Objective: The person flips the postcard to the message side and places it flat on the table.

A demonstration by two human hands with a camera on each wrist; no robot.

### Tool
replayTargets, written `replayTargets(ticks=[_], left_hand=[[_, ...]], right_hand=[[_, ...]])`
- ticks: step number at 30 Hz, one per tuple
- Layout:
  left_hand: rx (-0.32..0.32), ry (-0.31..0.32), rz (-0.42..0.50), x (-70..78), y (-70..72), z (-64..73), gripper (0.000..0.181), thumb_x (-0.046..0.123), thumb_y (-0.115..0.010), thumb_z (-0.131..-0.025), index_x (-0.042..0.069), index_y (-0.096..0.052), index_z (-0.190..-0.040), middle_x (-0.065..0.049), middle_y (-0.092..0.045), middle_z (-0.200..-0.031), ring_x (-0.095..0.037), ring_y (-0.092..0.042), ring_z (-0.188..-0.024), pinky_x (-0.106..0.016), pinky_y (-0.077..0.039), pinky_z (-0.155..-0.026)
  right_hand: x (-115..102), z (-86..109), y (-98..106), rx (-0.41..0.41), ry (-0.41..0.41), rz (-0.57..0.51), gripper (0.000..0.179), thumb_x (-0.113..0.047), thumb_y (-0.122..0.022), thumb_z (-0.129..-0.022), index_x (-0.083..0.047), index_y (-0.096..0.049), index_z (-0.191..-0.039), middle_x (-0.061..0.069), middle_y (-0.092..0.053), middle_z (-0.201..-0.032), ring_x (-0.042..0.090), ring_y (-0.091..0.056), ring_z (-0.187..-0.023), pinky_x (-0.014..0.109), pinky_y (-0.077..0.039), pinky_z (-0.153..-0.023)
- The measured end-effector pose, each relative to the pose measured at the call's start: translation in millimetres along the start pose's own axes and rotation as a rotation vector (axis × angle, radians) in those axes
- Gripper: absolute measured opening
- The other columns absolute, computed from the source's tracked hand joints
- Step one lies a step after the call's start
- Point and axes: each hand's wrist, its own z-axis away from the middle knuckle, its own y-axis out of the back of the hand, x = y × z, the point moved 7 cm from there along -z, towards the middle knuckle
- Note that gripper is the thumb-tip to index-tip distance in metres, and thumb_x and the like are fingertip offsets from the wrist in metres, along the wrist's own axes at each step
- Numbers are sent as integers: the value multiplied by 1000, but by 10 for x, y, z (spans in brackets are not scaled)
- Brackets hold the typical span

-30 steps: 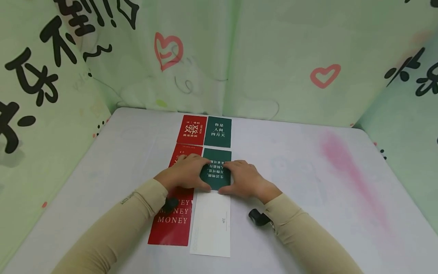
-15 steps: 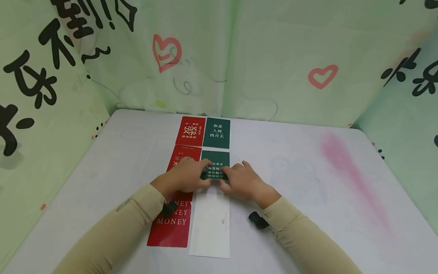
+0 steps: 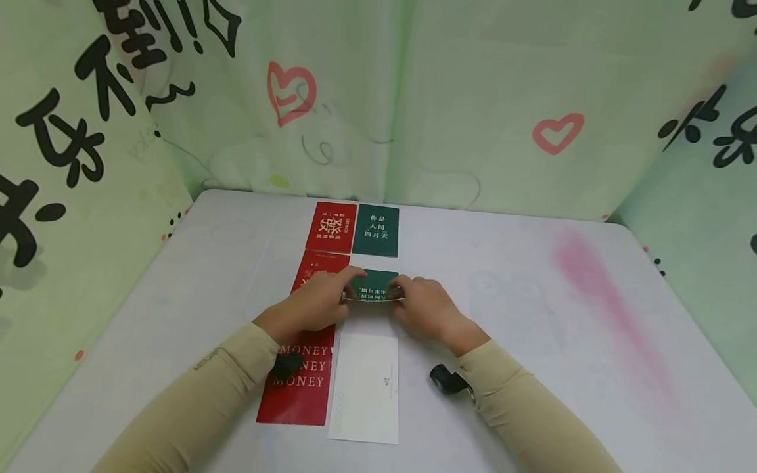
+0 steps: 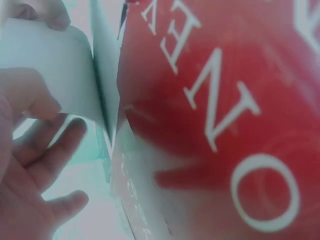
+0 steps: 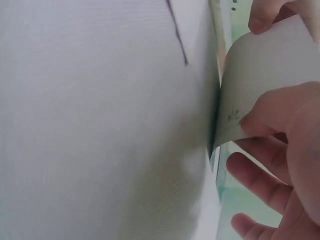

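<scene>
Both hands hold a green card (image 3: 374,284) with white Chinese lettering by its two sides, its near edge lifted off the table. The left hand (image 3: 319,297) pinches the left side and covers part of a red card beneath the wrist. On the opposite side the right hand (image 3: 430,305) pinches with thumb and fingers. In the left wrist view the card's white back (image 4: 47,60) curves upward. The right wrist view has that same pale back (image 5: 265,65) bent between both thumbs. A white card (image 3: 365,391) lies face down just nearer than the hands.
A red card (image 3: 331,226) and a green card (image 3: 376,230) lie side by side at the table's far edge. A red card lettered MONEY (image 3: 294,401) lies at the near left. Green fabric walls (image 3: 473,98) stand behind and beside the white table (image 3: 503,282).
The green card has gone from lying flat to having its near edge raised and bent up. The fingers of both hands have closed on its sides.
</scene>
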Motion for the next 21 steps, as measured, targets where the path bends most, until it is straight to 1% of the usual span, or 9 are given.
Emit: replayTargets(ticks=[2, 4, 7, 10, 14, 16, 17, 19, 21], left_hand=[[28, -8, 77, -4, 35, 12, 71, 8, -81, -82, 15, -46, -143, -4, -68, -109, -21, -63, -95, -33, -57, -79], [57, -10, 131, -4, 76, 24, 69, 7, -80, -83, 15, -45, -142, -6, -67, -110, -22, -64, -95, -33, -58, -78], [123, -13, 179, 2, 169, 34, 65, 5, -76, -87, 15, -44, -142, -10, -66, -115, -26, -66, -101, -37, -58, -82], [224, -46, 195, 27, 296, 44, 61, 4, -74, -89, 14, -43, -141, -13, -66, -114, -27, -66, -101, -40, -57, -84], [357, -116, 213, 63, 440, 67, 61, 3, -71, -91, 14, -40, -142, -12, -65, -100, -22, -62, -87, -37, -58, -79], [410, -138, 225, 73, 482, 76, 63, 2, -71, -90, 14, -39, -143, -11, -65, -100, -21, -62, -86, -35, -58, -76], [430, -149, 238, 74, 494, 74, 63, 1, -71, -90, 13, -40, -144, -11, -65, -103, -21, -62, -86, -35, -58, -76], [459, -156, 250, 82, 508, 63, 59, 1, -70, -91, 12, -44, -143, -13, -63, -110, -22, -63, -90, -36, -58, -77], [467, -150, 244, 87, 503, 38, 51, 2, -70, -91, 9, -51, -138, -14, -60, -117, -24, -64, -96, -36, -58, -80]], right_hand=[[20, 14, 49, 31, -19, -65, 30, -7, -63, -92, -2, -62, -121, 5, -74, -104, 28, -65, -100, 44, -49, -92], [24, 26, 110, 84, -37, -115, 30, -8, -64, -93, -2, -62, -122, 8, -72, -104, 28, -64, -97, 45, -50, -90], [15, 52, 206, 210, -38, -159, 30, -9, -65, -94, -1, -58, -122, 12, -70, -101, 30, -64, -89, 45, -52, -82], [-21, 91, 288, 356, 10, -215, 32, -6, -67, -94, 1, -50, -120, 15, -71, -98, 31, -67, -87, 44, -54, -80], [-58, 141, 364, 518, 100, -277, 35, 0, -71, -91, 1, -43, -113, 18, -71, -92, 31, -71, -83, 46, -57, -77], [-67, 155, 392, 565, 126, -288, 32, 1, -72, -89, 1, -46, -108, 17, -69, -92, 31, -71, -82, 45, -58, -74], [-64, 156, 403, 579, 131, -291, 29, 2, -72, -89, 2, -49, -106, 16, -68, -92, 30, -71, -82, 45, -58, -74], [-58, 153, 420, 588, 129, -284, 23, 1, -73, -89, 3, -55, -103, 16, -66, -94, 29, -70, -83, 42, -58, -75], [-48, 143, 432, 577, 117, -269, 19, 0, -73, -89, 3, -62, -104, 15, -66, -97, 27, -69, -84, 40, -58, -76]])
